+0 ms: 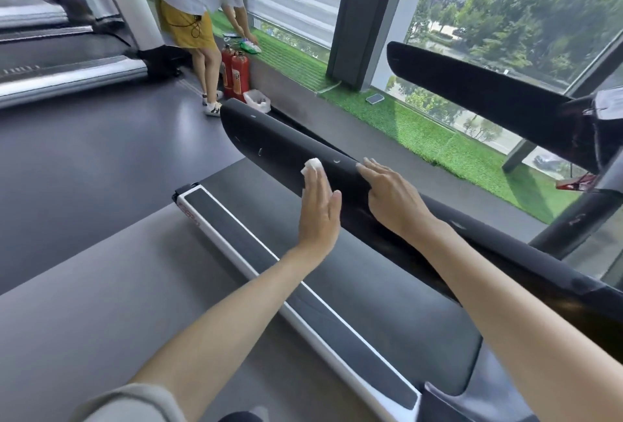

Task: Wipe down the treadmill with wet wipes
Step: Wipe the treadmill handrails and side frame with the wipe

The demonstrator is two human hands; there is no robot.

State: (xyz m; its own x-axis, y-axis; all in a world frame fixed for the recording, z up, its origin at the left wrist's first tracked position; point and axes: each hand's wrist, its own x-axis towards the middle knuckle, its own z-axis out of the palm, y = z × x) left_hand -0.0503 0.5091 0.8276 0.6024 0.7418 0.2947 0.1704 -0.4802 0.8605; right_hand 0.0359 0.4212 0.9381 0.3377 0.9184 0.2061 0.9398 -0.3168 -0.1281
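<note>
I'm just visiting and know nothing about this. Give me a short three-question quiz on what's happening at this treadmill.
1. Which of the hands presses the small white folded wet wipe against the long black padded treadmill handrail?
2. True or false: the right hand is lifted well clear of the handrail.
3. What lies on the strip of green artificial turf beside the window: A) a towel, B) a small flat phone-like device, C) a water bottle?

Key
1. The left hand, held flat with the wipe under its fingertips.
2. False; it rests on top of the rail.
3. B.
</note>
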